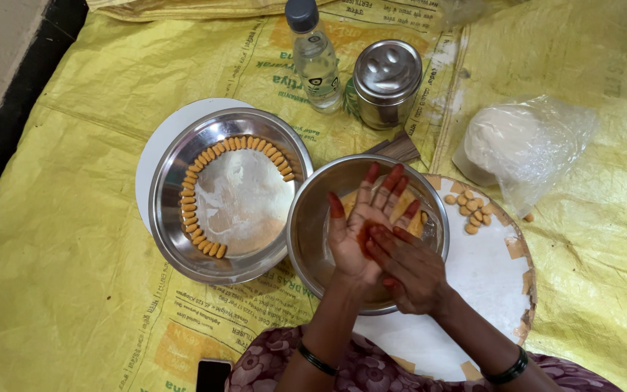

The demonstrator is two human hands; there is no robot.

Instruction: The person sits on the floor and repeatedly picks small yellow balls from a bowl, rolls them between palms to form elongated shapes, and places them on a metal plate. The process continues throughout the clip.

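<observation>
Steel bowl (313, 218) sits at centre of yellow sheet (74, 276), directly under both hands; yellow dough visible inside. Left hand (361, 225) open, palm up, fingers spread, red-tipped, gripping nothing. Right hand (408, 265) open too, fingertips pressed onto left palm, holding nothing. Left of bowl, touching it: steel plate (183, 239) with arc of small orange pieces (197, 178) along rim. Right: round board (488, 268) with few pieces. Beyond: clear bottle (315, 62), steel tin (387, 81), bagged white dough (520, 141)
</observation>
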